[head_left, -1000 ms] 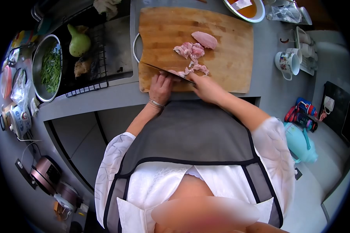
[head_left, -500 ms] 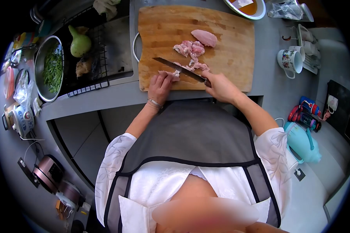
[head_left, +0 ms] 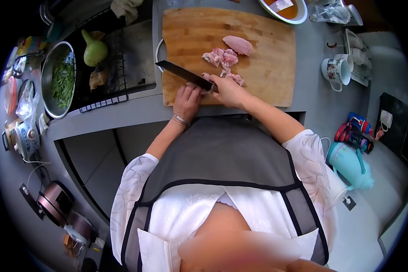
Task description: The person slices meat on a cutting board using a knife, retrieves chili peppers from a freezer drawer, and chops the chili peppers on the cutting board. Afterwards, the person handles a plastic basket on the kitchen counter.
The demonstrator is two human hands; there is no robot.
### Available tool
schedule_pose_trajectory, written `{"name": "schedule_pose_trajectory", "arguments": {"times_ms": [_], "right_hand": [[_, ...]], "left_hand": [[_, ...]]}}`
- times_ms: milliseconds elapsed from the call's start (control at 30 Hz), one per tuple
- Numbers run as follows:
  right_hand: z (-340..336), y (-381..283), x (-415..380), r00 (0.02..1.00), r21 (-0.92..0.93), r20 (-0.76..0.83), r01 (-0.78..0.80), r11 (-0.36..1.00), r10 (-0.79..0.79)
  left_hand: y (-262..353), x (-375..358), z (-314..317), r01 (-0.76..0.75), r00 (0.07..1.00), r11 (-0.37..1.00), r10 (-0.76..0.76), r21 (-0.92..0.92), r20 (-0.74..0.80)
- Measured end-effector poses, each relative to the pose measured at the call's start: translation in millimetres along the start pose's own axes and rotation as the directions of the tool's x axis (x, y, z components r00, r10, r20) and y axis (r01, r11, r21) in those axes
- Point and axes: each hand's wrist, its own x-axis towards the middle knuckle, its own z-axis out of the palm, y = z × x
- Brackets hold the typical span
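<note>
My right hand (head_left: 229,92) grips the handle of a kitchen knife (head_left: 183,72), whose dark blade slants up and left over the wooden chopping board (head_left: 267,59). At the board's near edge, my left hand (head_left: 187,100) has its fingers bent and pressed together on a pale pink piece of raw meat (head_left: 205,92), mostly hidden by the fingers and blade. Cut meat pieces (head_left: 221,57) lie just beyond the knife. Farther back rests a larger whole chunk of meat (head_left: 237,45).
Left of the board are a stove grate (head_left: 122,75), a green gourd (head_left: 95,51) and a metal bowl (head_left: 45,97) of chopped greens. A white bowl (head_left: 299,18) of orange liquid stands behind the board. Floral mugs (head_left: 333,70) and a turquoise jug (head_left: 347,161) are at right.
My right hand and the knife have shifted left, bringing the blade across above my left fingers. My left hand stays at nearly the same spot on the meat.
</note>
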Motion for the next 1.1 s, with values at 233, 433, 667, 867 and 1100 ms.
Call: {"name": "schedule_pose_trajectory", "arguments": {"times_ms": [233, 433, 667, 867, 1100], "right_hand": [[-58, 22, -49, 0.956, 0.023, 0.006, -0.294, 0.955, 0.294], [-53, 14, -54, 0.960, 0.018, -0.063, -0.274, 0.962, 0.274], [-36, 27, -58, 0.965, 0.042, -0.137, -0.219, 0.975, 0.222], [-32, 28, -61, 0.970, -0.015, -0.136, -0.205, 0.979, 0.201], [-53, 33, -58, 0.977, -0.074, -0.110, -0.194, 0.978, 0.185]], "left_hand": [[9, 14, -8, -0.035, 0.999, 0.998, 0.033, -0.059, -0.029], [20, 50, -28, -0.002, 0.972, 0.990, 0.034, 0.138, -0.231], [21, 49, -19, 0.239, 0.970, 0.946, -0.241, 0.218, -0.016], [26, 19, -30, 0.404, 0.915, 0.899, -0.400, -0.169, 0.056], [18, 35, -29, -0.181, 0.972, 0.982, 0.172, 0.045, 0.158]]}}
